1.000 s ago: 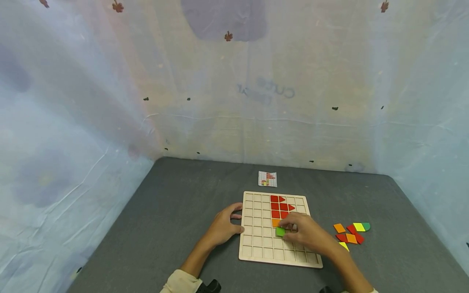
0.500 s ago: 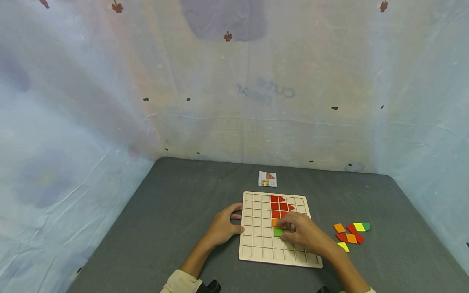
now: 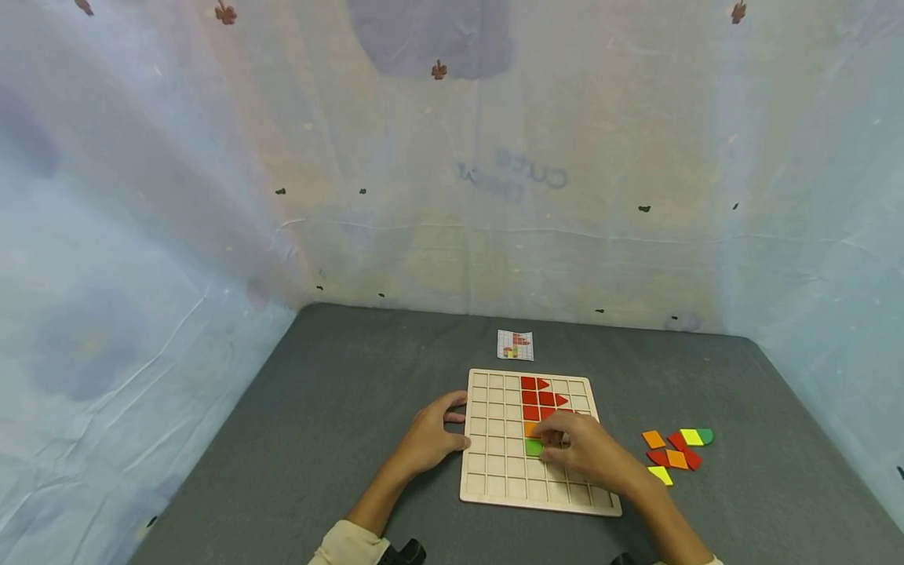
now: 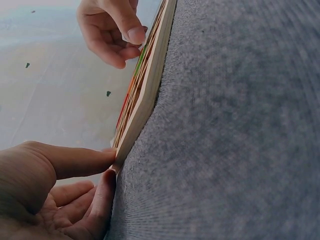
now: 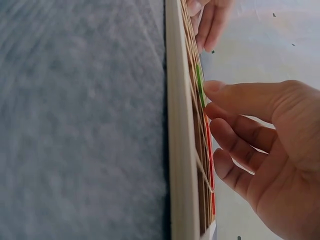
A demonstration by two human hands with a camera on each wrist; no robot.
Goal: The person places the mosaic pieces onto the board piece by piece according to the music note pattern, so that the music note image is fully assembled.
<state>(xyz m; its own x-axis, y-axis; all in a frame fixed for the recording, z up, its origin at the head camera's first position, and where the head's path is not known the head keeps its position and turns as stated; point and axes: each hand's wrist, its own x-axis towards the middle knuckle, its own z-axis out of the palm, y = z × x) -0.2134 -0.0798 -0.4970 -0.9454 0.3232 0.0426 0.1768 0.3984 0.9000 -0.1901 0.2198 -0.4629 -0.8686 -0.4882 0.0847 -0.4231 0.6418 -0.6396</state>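
In the head view a wooden grid board (image 3: 494, 471) lies on the grey table. My left hand (image 3: 431, 433) holds the board's left edge; in the left wrist view its thumb (image 4: 85, 161) lies on the top face and a finger (image 4: 104, 197) is at the side. A green square tile (image 3: 533, 447) lies on the grid directly below an orange tile (image 3: 530, 428). My right hand (image 3: 582, 447) has its thumb and fingertips at the green tile, bent around its right side. Above the orange tile are several red tiles (image 3: 530, 398), partly hidden by that hand.
A small printed card (image 3: 515, 345) with a coloured grid pattern lies behind the board. Several loose tiles rest right of the board, including an orange one (image 3: 654, 439), a yellow one (image 3: 661, 475) and a dark green rounded one (image 3: 705, 436). A hanging cloth (image 3: 395, 259) encloses the table.
The green tile has gone from tilted in my right hand's grip to flat on the grid, sliding slightly left. The right hand moved a little left with it; my left hand has stayed put.
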